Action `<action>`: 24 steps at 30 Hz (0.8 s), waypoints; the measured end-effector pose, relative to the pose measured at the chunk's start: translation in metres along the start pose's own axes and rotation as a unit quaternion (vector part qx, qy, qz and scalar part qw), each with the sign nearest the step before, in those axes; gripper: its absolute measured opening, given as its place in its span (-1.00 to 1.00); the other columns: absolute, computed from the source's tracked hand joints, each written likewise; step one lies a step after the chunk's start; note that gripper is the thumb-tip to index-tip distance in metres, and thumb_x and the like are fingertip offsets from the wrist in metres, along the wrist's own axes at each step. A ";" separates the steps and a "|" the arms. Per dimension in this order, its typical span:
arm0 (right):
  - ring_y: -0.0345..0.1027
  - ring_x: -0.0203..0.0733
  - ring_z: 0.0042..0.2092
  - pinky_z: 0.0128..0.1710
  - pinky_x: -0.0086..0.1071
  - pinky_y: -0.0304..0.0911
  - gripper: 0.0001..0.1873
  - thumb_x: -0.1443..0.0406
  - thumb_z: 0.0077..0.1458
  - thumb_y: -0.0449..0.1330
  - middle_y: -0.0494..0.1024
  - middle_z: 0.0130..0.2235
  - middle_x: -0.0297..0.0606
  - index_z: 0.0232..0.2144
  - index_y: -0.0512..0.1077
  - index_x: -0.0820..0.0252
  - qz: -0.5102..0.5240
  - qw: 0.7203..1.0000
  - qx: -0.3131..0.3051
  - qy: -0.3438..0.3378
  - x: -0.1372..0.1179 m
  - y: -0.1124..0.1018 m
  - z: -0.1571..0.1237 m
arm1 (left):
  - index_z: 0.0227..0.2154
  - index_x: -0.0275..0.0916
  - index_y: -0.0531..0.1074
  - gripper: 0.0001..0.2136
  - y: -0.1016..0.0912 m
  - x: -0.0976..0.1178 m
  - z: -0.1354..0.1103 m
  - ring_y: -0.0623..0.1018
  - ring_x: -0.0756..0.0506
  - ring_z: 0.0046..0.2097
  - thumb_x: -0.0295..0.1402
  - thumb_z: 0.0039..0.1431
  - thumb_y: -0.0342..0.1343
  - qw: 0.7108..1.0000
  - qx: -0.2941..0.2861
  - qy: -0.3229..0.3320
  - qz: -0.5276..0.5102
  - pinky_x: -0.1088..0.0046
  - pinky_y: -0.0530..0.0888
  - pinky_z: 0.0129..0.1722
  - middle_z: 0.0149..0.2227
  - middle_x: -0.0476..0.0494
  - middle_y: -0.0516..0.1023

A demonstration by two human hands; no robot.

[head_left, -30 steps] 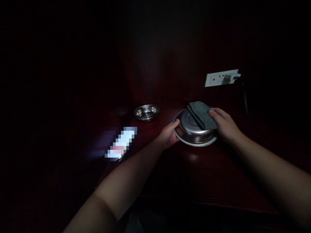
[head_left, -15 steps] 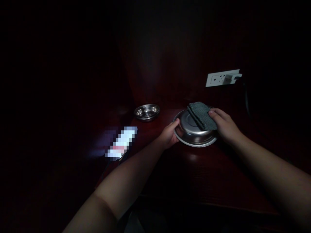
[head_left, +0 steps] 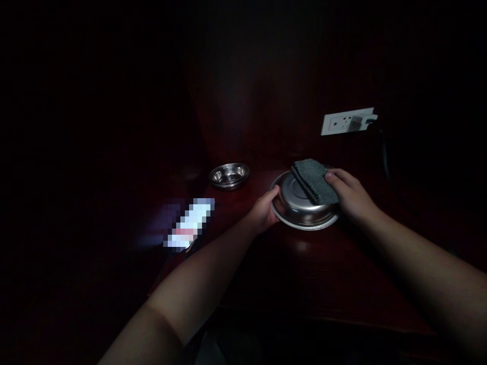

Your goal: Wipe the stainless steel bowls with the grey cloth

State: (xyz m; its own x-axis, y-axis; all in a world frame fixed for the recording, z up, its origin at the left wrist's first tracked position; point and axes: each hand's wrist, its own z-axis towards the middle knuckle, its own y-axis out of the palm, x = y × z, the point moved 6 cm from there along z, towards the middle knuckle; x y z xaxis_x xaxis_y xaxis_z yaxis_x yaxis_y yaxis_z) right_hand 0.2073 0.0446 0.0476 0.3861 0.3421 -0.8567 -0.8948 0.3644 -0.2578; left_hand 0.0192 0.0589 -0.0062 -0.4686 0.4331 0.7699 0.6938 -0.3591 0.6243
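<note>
My left hand [head_left: 266, 210] grips the left rim of a shiny metal bowl [head_left: 304, 215], thumb on top and fingers beneath. The bowl is turned bottom up and held a little above the dark red table. On its upturned base lies a folded grey-green cloth [head_left: 315, 180]. My right hand [head_left: 352, 195] is closed on the cloth's right end, and its thumb presses on top. The bowl's far right rim is hidden behind the cloth and that hand.
Stacked metal bowls [head_left: 230, 176] stand upright at the back left of the table [head_left: 289, 274]. A lit, pixelated screen [head_left: 192, 223] lies near the left edge, with a thin cable by it. On the back wall is a white socket [head_left: 346, 121] with a plug and cord.
Almost nothing differs. The whole view has shifted very slightly, and both hands keep their grips on the bowl and the cloth.
</note>
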 end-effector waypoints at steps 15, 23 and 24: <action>0.39 0.00 -0.23 -0.30 -0.14 0.30 -0.60 -0.09 -0.03 0.11 0.53 -0.27 -0.24 -0.28 0.44 0.01 -0.011 1.000 -0.004 -0.019 -0.001 0.000 0.001 | -0.16 -0.32 0.44 -0.66 0.000 -0.002 0.001 0.57 -0.13 -0.23 -0.18 0.19 -0.06 1.000 -0.018 -0.011 -0.011 0.29 0.44 -0.12 -0.35 -0.22 0.58; 0.39 -0.01 -0.24 -0.32 -0.16 0.29 -0.63 -0.06 -0.02 0.12 0.53 -0.26 -0.24 -0.29 0.44 0.02 -0.013 1.000 -0.005 -0.003 -0.002 0.000 0.000 | -0.20 -0.33 0.45 -0.67 0.002 -0.001 0.000 0.58 -0.10 -0.29 -0.19 0.21 -0.08 1.000 -0.009 -0.012 -0.007 0.33 0.45 -0.15 -0.37 -0.20 0.59; 0.39 -0.02 -0.25 -0.32 -0.17 0.29 -0.63 -0.06 -0.02 0.12 0.53 -0.27 -0.25 -0.29 0.44 0.02 -0.013 1.000 -0.004 -0.006 -0.002 0.000 0.000 | -0.19 -0.32 0.45 -0.67 0.002 -0.001 0.000 0.58 -0.10 -0.29 -0.19 0.21 -0.07 1.000 -0.012 -0.011 -0.007 0.32 0.45 -0.15 -0.37 -0.20 0.59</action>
State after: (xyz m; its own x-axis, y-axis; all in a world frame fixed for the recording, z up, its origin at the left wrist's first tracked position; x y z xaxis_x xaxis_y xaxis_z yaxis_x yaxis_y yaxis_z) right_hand 0.2064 0.0434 0.0493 0.4110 0.3425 -0.8448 -0.8867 0.3656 -0.2832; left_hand 0.0209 0.0579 -0.0060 -0.4666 0.4561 0.7578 0.6739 -0.3715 0.6386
